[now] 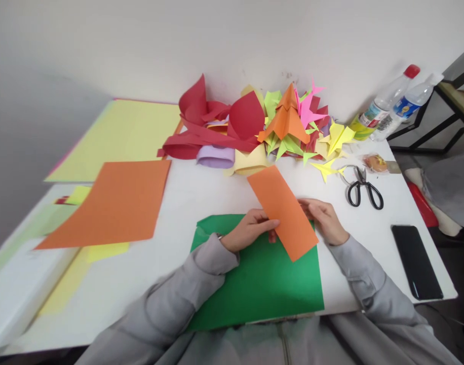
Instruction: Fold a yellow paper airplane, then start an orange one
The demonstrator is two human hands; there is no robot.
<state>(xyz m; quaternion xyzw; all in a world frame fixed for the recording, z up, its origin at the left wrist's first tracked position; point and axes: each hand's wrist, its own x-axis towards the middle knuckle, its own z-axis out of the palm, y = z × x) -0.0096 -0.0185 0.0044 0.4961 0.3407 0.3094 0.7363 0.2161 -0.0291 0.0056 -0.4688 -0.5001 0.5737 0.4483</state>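
A narrow orange sheet of paper (283, 203) is held up at a slant in front of me, above a green sheet (262, 284). My left hand (250, 229) grips its left edge, with the thumb on the front face and the fingers partly behind. On the opposite edge, my right hand (325, 219) has its fingers curled in and pressed together at the paper; their tips are partly hidden. One corner of the green sheet is bent up at its upper left.
A larger orange sheet (121, 203) and yellow sheets (118, 137) lie left. Behind are red curled paper pieces (232, 121) and folded paper planes (287, 119). To the right are black-handled scissors (363, 187), a phone (416, 261) and two plastic bottles (382, 109).
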